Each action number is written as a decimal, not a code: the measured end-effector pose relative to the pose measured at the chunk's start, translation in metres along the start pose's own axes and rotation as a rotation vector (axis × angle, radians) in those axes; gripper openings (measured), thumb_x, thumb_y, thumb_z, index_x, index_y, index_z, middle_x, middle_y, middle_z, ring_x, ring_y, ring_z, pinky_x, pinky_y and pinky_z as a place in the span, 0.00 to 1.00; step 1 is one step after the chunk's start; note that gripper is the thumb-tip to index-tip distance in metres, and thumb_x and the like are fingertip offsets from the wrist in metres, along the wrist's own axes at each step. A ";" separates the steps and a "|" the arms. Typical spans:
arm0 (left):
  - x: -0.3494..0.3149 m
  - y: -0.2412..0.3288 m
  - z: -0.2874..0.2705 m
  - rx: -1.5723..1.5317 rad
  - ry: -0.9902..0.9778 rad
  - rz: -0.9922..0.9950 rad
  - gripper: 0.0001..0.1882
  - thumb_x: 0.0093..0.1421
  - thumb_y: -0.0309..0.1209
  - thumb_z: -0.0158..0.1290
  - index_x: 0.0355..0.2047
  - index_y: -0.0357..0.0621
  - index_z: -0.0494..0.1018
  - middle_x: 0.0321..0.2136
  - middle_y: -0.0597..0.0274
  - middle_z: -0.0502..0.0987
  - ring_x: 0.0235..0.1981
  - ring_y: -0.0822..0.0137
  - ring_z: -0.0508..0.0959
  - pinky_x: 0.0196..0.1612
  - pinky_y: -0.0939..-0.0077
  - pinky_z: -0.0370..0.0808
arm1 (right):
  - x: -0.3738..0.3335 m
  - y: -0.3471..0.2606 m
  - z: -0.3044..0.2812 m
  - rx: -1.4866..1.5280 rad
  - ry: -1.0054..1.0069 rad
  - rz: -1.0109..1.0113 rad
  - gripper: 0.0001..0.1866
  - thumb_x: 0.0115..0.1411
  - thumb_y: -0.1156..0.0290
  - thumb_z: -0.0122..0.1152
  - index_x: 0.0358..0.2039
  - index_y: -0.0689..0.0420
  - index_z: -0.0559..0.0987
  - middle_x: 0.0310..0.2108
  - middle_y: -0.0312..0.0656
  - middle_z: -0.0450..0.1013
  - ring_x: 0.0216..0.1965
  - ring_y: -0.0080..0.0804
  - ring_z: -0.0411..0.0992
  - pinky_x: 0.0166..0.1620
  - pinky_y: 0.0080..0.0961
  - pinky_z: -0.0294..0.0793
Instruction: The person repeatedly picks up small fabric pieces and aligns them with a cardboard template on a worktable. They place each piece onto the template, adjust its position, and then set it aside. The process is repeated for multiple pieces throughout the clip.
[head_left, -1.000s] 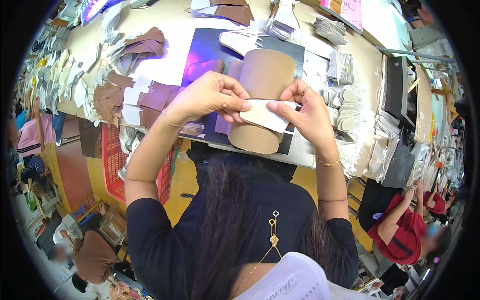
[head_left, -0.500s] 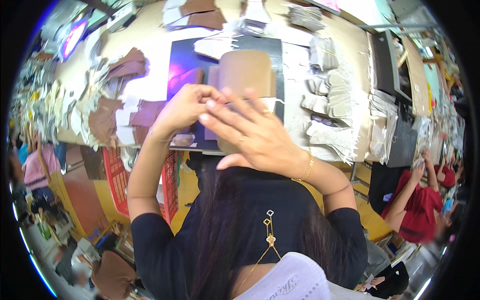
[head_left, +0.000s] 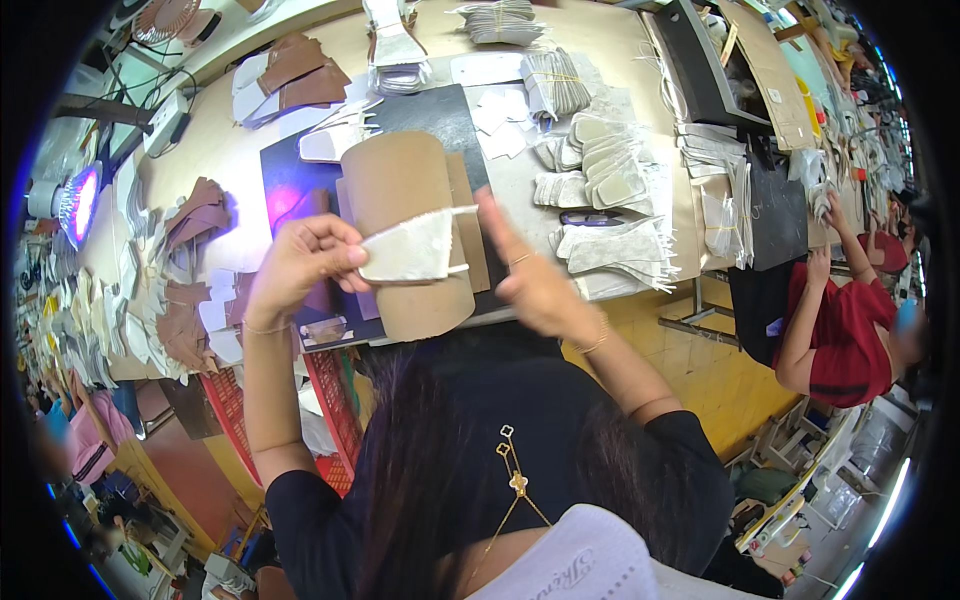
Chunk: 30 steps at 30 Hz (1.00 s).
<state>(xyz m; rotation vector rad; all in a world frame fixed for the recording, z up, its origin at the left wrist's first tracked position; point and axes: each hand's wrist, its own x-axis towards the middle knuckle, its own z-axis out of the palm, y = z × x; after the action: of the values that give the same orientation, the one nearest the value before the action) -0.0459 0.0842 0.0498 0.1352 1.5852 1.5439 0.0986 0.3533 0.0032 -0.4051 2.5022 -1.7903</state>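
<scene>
My left hand (head_left: 312, 262) pinches the left edge of a pale cream cut piece (head_left: 412, 248) with narrow tabs at its right corners. The piece lies across a brown rounded form (head_left: 395, 175), perhaps a covered roll or block, standing on a dark mat (head_left: 300, 165). My right hand (head_left: 545, 285) is off to the right of the piece, fingers stretched upward and thumb apart, slightly blurred. Nothing shows in it. A fingertip is close to the upper tab; whether it touches I cannot tell.
Stacks of pale cut pieces (head_left: 610, 165) lie to the right, brown pieces (head_left: 295, 75) at the back left. A glowing lamp (head_left: 80, 205) stands far left. Below the table edge is a red crate (head_left: 335, 410). A person in red (head_left: 840, 330) works at the right.
My hands were together over the form, hiding much of it; now they are apart, right hand moved right, and the cream piece shows in my left hand. The whole view has shifted.
</scene>
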 end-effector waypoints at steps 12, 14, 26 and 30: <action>0.095 0.014 -0.109 0.434 0.306 0.120 0.15 0.59 0.38 0.58 0.38 0.39 0.75 0.25 0.65 0.76 0.19 0.78 0.77 0.19 0.86 0.71 | -0.032 0.042 -0.160 -0.874 0.111 0.218 0.28 0.55 0.83 0.55 0.56 0.44 0.74 0.68 0.43 0.51 0.66 0.45 0.54 0.64 0.36 0.58; 0.089 0.004 -0.116 0.511 0.406 0.119 0.15 0.57 0.39 0.60 0.35 0.39 0.76 0.23 0.64 0.76 0.19 0.77 0.77 0.18 0.83 0.71 | -0.032 0.044 -0.160 -0.883 0.115 0.184 0.27 0.54 0.83 0.56 0.54 0.45 0.76 0.67 0.42 0.52 0.65 0.45 0.56 0.63 0.36 0.60; -0.058 -0.082 -0.059 0.957 0.751 0.064 0.17 0.56 0.32 0.57 0.44 0.36 0.76 0.37 0.47 0.75 0.40 0.50 0.75 0.46 0.63 0.71 | -0.026 0.037 -0.156 -1.040 0.129 -0.093 0.13 0.47 0.84 0.62 0.33 0.58 0.73 0.36 0.42 0.72 0.40 0.41 0.69 0.45 0.36 0.67; -0.059 -0.093 -0.044 0.968 0.825 0.120 0.18 0.57 0.31 0.55 0.48 0.38 0.74 0.38 0.47 0.73 0.42 0.48 0.73 0.47 0.61 0.70 | -0.024 0.024 -0.156 -1.043 0.002 -0.013 0.13 0.48 0.84 0.60 0.35 0.57 0.74 0.29 0.39 0.72 0.36 0.38 0.71 0.45 0.33 0.65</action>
<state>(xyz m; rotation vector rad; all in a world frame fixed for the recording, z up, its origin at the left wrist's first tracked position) 0.0064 -0.0059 -0.0066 0.1250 2.9323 0.7832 0.0890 0.5101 0.0297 -0.4137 3.2050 -0.3204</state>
